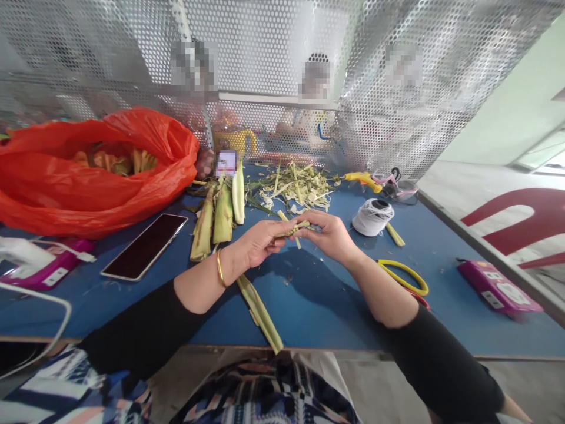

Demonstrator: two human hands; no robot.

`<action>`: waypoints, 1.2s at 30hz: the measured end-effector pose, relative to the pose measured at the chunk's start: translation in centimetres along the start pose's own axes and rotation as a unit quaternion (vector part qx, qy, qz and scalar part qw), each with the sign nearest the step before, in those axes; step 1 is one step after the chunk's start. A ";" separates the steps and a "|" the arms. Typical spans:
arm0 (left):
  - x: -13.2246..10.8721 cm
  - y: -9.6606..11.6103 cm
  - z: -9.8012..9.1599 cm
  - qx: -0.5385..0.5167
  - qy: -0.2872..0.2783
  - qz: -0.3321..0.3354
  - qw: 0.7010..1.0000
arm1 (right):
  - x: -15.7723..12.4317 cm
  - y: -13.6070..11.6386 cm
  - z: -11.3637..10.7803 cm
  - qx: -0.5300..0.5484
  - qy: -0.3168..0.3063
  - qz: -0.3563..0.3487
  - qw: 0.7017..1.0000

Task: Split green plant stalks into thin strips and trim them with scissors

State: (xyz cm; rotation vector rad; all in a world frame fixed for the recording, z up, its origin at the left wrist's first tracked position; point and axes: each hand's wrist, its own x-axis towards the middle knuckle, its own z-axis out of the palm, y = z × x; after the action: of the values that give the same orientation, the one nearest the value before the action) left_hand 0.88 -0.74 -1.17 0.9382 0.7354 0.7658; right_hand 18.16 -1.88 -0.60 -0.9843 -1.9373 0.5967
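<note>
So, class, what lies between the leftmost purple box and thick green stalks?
A phone, with a white cable end nearer the box, in the head view.

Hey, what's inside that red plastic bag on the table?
Through the opening of the red plastic bag, some orange-brown and yellowish pieces show; I can't tell exactly what they are. Anything deeper is covered by the bag's front wall.

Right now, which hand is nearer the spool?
Right: the right hand is just left of the spool, not touching; the left hand is farther left.
</note>
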 end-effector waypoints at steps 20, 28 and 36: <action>-0.2 1.9 -0.3 0.071 0.133 0.007 0.989 | -12.0 -0.9 -9.7 -0.515 -0.082 0.242 0.819; -0.5 2.7 0.9 0.201 0.185 0.090 0.958 | -12.6 -1.9 -10.0 -0.473 -0.170 0.229 0.834; 0.6 4.0 1.1 0.260 0.189 0.060 0.945 | -12.1 -1.4 -10.0 -0.401 -0.133 0.243 0.873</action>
State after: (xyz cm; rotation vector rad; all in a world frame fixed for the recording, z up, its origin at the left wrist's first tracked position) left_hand 1.09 0.88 2.71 1.3385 1.2649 0.8908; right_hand 30.04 -12.25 -0.25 -2.0437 -2.2305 0.1649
